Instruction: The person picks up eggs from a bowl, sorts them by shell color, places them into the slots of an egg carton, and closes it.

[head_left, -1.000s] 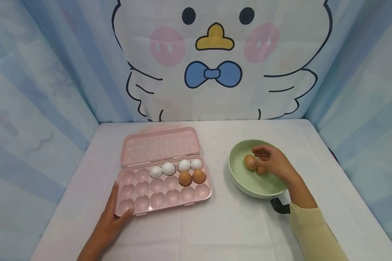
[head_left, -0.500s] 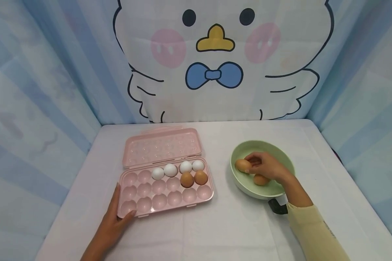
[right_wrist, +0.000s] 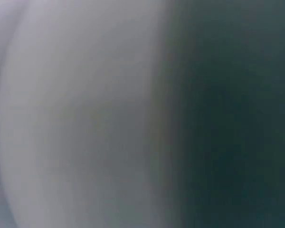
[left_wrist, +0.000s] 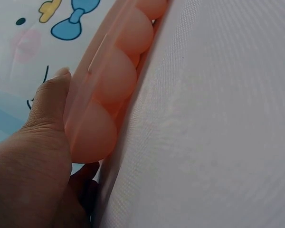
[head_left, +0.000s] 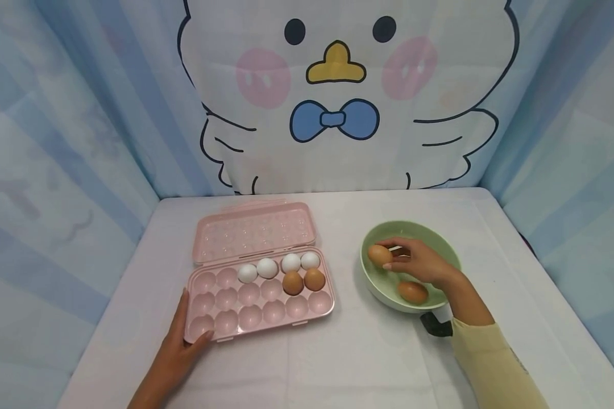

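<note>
A pink plastic egg box lies with its lid folded back. In its cups sit several white eggs and two brown eggs. My left hand grips its near left corner; the left wrist view shows the thumb against the box's side. Inside a light green bowl on the right, my right hand pinches a brown egg between thumb and fingers. A second brown egg lies in the bowl below that hand. The right wrist view is too blurred to show the hand.
A white cloth covers the table. Behind it hangs a curtain printed with a cartoon bird, and striped blue cloth flanks both sides. A black wrist-camera piece sits under the right wrist, close to the bowl.
My right hand has shifted left within the bowl and taken hold of the left brown egg. The other brown egg has rolled towards the near side. The left hand stays at the box.
</note>
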A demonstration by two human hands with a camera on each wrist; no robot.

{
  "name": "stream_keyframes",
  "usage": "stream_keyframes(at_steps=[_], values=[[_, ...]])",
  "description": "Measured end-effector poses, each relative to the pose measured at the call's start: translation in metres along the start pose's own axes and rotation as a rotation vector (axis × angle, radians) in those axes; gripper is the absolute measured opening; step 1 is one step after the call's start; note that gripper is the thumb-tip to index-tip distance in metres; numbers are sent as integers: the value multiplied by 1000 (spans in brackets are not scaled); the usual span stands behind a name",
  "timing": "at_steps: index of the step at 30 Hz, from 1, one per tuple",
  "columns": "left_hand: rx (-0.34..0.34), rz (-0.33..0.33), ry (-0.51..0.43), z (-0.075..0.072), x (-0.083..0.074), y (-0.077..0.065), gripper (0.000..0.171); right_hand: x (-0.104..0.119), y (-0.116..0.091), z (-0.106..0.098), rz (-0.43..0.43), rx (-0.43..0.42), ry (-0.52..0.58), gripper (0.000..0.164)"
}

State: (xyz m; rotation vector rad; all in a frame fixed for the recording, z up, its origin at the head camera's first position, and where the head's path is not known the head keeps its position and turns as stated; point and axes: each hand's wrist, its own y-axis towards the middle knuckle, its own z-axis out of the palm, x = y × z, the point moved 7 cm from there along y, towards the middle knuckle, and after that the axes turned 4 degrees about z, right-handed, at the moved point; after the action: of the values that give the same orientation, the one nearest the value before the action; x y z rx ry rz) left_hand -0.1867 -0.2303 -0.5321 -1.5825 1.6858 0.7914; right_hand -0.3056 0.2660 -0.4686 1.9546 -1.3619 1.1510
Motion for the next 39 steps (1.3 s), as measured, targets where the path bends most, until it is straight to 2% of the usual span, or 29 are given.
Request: stream_keyframes(at_steps=[10, 17, 22, 27, 33, 39], values=[[-14, 12, -24, -2, 0, -1, 107, 19, -4, 8, -73, -22, 248, 50], [-15, -12, -9, -1, 1, 0, 108, 40, -2, 17, -83, -68, 335, 55], [-17, -9, -13, 0, 1, 0, 107, 60, 3, 30, -134, -37, 381, 63], [-19, -7, -15, -1, 2, 0, 107, 75, 10, 49, -149, -11, 440, 57], [-14, 2, -10, 0, 1, 0, 107, 92, 21, 74, -173, 2, 453, 49], [-14, 4, -18, 1, 2, 1, 107, 107, 34, 97, -235, 23, 378, 50]])
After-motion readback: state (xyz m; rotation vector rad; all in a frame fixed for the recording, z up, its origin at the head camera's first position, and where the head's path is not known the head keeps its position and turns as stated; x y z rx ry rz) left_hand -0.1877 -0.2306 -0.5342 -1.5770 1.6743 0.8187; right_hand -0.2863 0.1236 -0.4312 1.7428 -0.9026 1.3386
